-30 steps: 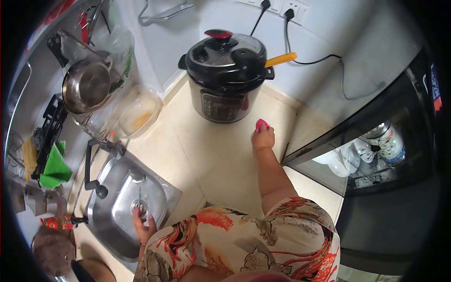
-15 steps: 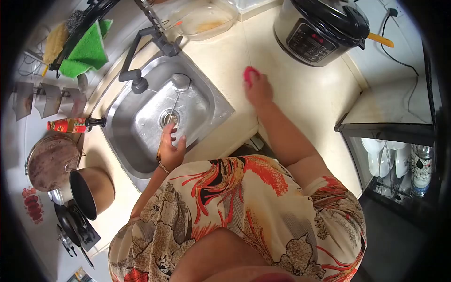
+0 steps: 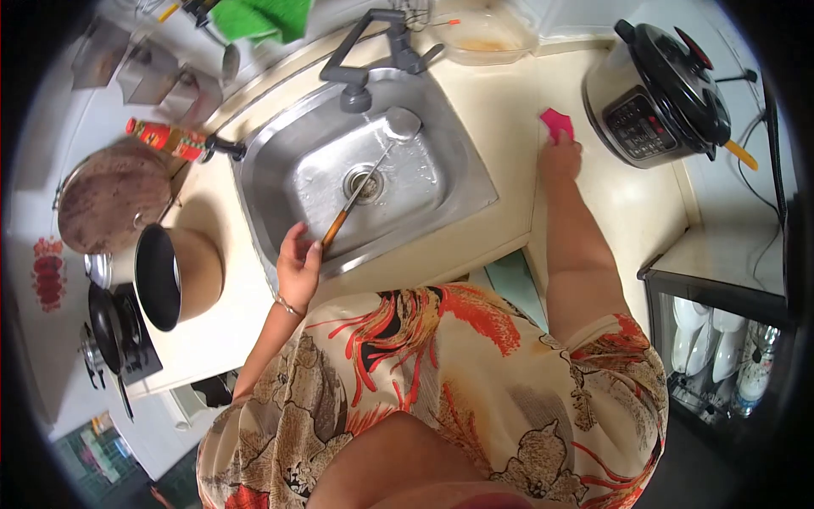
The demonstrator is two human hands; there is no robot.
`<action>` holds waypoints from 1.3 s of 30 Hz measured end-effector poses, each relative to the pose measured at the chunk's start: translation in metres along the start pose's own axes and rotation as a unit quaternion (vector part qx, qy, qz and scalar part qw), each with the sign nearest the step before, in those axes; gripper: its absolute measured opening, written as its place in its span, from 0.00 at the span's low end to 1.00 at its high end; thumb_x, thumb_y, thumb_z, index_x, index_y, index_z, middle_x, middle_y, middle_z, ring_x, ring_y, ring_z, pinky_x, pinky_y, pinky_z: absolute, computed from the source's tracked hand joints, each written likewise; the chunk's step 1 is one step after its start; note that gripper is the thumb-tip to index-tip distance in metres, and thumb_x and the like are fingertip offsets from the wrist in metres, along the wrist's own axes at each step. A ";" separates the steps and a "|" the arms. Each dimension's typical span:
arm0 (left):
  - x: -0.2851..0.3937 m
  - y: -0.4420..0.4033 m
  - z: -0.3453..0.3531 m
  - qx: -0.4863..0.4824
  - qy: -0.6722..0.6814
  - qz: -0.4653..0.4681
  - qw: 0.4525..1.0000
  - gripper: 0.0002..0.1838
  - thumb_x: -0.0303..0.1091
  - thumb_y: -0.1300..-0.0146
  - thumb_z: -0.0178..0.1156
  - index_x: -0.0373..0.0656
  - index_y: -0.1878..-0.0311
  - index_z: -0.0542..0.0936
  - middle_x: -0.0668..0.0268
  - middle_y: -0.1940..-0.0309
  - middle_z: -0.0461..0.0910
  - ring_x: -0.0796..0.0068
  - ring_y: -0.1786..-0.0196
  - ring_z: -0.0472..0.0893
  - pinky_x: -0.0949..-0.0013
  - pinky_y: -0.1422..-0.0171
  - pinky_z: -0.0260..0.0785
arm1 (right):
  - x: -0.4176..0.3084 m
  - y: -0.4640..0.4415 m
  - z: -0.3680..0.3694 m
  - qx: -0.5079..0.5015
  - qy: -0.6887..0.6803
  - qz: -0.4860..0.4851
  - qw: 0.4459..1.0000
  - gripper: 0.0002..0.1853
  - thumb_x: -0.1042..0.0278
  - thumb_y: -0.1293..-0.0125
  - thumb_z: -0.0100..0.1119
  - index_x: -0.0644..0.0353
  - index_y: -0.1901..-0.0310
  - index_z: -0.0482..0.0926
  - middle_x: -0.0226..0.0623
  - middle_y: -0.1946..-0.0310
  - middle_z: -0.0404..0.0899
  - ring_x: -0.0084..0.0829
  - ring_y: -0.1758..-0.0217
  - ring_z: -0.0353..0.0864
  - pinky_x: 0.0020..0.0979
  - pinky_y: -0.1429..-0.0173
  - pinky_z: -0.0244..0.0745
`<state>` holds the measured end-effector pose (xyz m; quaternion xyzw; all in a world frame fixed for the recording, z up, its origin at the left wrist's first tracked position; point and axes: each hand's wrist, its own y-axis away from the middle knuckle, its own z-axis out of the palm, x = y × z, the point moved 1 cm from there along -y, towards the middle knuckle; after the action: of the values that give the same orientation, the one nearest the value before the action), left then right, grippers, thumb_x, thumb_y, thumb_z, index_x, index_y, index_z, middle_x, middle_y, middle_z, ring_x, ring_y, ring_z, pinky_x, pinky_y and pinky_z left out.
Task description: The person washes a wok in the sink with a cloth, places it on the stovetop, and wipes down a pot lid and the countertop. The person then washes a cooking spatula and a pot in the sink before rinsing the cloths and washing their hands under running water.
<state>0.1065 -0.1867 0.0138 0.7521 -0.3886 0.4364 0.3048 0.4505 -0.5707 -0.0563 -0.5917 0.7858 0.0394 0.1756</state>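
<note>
Along the corner of the room, the counter (image 3: 615,204) carries an inset sink (image 3: 479,188). At the far right, as I face it, stands the cooker (image 3: 638,110), upright, lid on. Left of the sink, the pot (image 3: 199,276) lies tipped on its side. The ladle (image 3: 341,222) slants across the sink, bowl down near the back wall, handle toward the near rim. Left hand (image 3: 298,267): half curled, thumb at the handle; whether it grips, I cannot tell. Right hand (image 3: 560,159): fingertips pinching the cloth (image 3: 554,121) on the counter beside the cooker.
</note>
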 end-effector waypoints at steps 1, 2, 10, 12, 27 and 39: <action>-0.004 -0.001 0.001 0.010 0.028 0.006 1.000 0.24 0.27 0.41 0.57 0.38 0.41 0.64 0.63 0.55 0.73 0.79 0.61 0.74 0.76 0.58 0.69 | -0.026 0.016 0.004 -0.031 -0.004 -0.059 0.998 0.19 0.58 0.38 0.49 0.47 0.45 0.71 0.50 0.58 0.73 0.49 0.53 0.73 0.44 0.49 0.70; -0.008 -0.003 0.002 0.020 0.055 0.014 0.998 0.24 0.26 0.40 0.57 0.38 0.41 0.64 0.63 0.55 0.73 0.79 0.61 0.74 0.77 0.58 0.69 | -0.051 0.032 0.008 -0.060 -0.008 -0.117 0.991 0.18 0.57 0.38 0.50 0.47 0.45 0.72 0.49 0.58 0.73 0.50 0.53 0.73 0.45 0.49 0.69; 0.026 -0.026 0.029 -0.103 0.334 -0.231 0.908 0.22 0.42 0.34 0.51 0.41 0.42 0.66 0.64 0.53 0.71 0.76 0.59 0.75 0.74 0.53 0.69 | -0.168 0.182 -0.005 -0.221 -0.303 -0.329 0.867 0.17 0.59 0.44 0.58 0.49 0.52 0.77 0.47 0.57 0.74 0.48 0.53 0.73 0.42 0.48 0.69; 0.030 -0.036 0.047 -0.131 0.394 -0.288 0.863 0.23 0.46 0.34 0.50 0.42 0.43 0.66 0.63 0.51 0.71 0.71 0.56 0.75 0.69 0.50 0.69 | -0.167 0.207 -0.027 -0.274 -0.360 -0.330 0.829 0.17 0.60 0.44 0.59 0.49 0.51 0.77 0.46 0.57 0.74 0.47 0.51 0.73 0.40 0.47 0.69; 0.040 -0.177 0.111 -0.252 0.542 -0.274 0.753 0.17 0.43 0.33 0.46 0.41 0.48 0.69 0.54 0.50 0.74 0.55 0.48 0.76 0.51 0.48 0.72 | 0.010 0.155 -0.055 -0.072 0.092 -0.224 0.967 0.36 0.48 0.50 0.63 0.55 0.41 0.66 0.46 0.39 0.60 0.49 0.33 0.53 0.53 0.34 0.49; 0.010 -0.245 0.188 -0.049 0.432 -0.248 0.866 0.19 0.49 0.34 0.49 0.42 0.52 0.71 0.65 0.62 0.80 0.67 0.63 0.80 0.59 0.61 0.75 | 0.015 0.150 -0.050 -0.104 0.086 -0.206 0.969 0.37 0.42 0.47 0.57 0.55 0.38 0.64 0.44 0.35 0.55 0.50 0.31 0.48 0.57 0.34 0.43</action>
<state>0.3967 -0.2148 -0.0882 0.5442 -0.0401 0.6077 0.5770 0.2935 -0.5533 -0.0360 -0.7569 0.6508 0.0330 0.0493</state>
